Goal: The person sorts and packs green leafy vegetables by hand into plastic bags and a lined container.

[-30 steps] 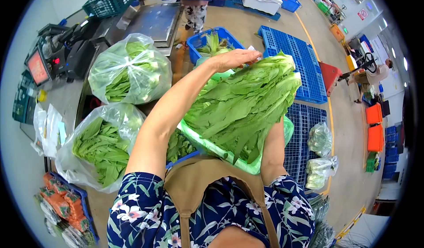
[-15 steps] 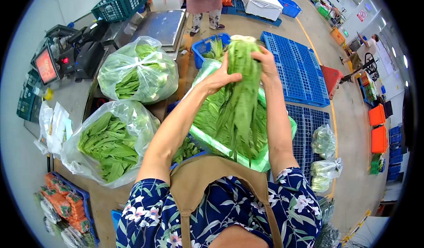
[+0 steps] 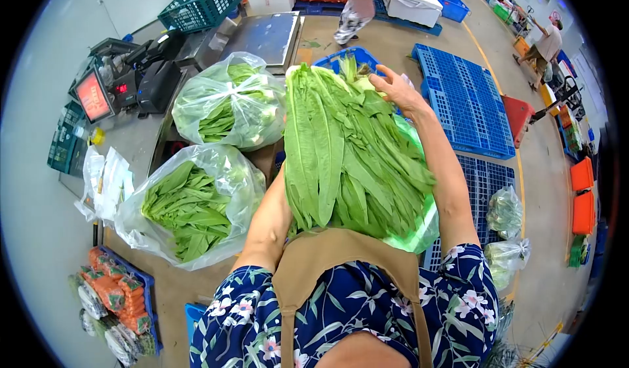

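Right hand (image 3: 400,93), loosely spread, touched long-leafed green lettuce (image 3: 350,148), frame centre; left hand was hidden, grip unclear. Orange-red screen (image 3: 94,97), upper left: writing illegible.

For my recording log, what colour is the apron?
The apron is tan, seen in the head view.

Glossy plastic, matt cloth

Remotely, I am seeing the tied bag (image 3: 227,106) gleaming as crinkled plastic, the greens (image 3: 354,152) looking smooth, the platform (image 3: 263,40) reflecting as metal, the pallet (image 3: 464,103) showing gridded plastic, the apron (image 3: 347,253) reading as matt cloth.
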Available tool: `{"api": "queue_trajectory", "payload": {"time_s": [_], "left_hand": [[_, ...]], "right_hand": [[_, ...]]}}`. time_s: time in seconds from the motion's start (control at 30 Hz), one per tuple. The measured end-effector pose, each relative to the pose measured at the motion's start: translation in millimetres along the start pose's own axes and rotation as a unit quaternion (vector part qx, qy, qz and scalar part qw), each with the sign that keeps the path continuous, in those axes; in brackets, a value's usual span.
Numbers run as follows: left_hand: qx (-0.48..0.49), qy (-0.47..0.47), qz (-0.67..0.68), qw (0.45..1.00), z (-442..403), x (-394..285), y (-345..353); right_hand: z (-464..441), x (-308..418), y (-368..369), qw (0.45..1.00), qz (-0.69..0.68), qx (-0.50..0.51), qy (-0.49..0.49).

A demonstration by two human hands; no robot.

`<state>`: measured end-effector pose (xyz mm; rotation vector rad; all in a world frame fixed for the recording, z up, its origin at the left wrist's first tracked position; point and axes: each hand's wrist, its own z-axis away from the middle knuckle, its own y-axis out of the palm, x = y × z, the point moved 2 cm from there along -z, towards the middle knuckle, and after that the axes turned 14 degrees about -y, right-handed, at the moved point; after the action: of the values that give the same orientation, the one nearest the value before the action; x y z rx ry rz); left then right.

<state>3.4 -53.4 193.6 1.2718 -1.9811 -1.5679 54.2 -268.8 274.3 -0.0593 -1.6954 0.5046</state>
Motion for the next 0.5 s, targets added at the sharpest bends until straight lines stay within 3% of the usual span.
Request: {"api": "queue_trajectory", "payload": {"time_s": [0.13, 0.23, 0.33, 0.4, 0.47, 0.5], "left_hand": [[-0.029, 0.038, -0.054, 0.997, -18, -20, -9], [-0.111, 0.040, -0.097, 0.988, -20, -32, -14], [-0.228, -0.035, -0.113, 0.966, -7, -36, -3], [-0.267, -0.091, -0.098, 0.954, -8, -38, -11], [-0.307, -0.084, -0.132, 0.939, -12, -33, -8], [-0.327, -0.078, -0.145, 0.931, -16, -33, -12]], "right_hand": [[4, -13, 15, 0.998, -0.003, 0.059, 0.004], [-6, -22, 28, 0.993, 0.027, 0.114, 0.002], [-11, -30, 51, 0.988, 0.011, 0.152, 0.000], [-10, -32, 69, 0.987, -0.077, 0.143, 0.002], [-2, -35, 89, 0.973, -0.175, 0.150, 0.006], [-13, -70, 100, 0.966, -0.200, 0.160, 0.027]]}}
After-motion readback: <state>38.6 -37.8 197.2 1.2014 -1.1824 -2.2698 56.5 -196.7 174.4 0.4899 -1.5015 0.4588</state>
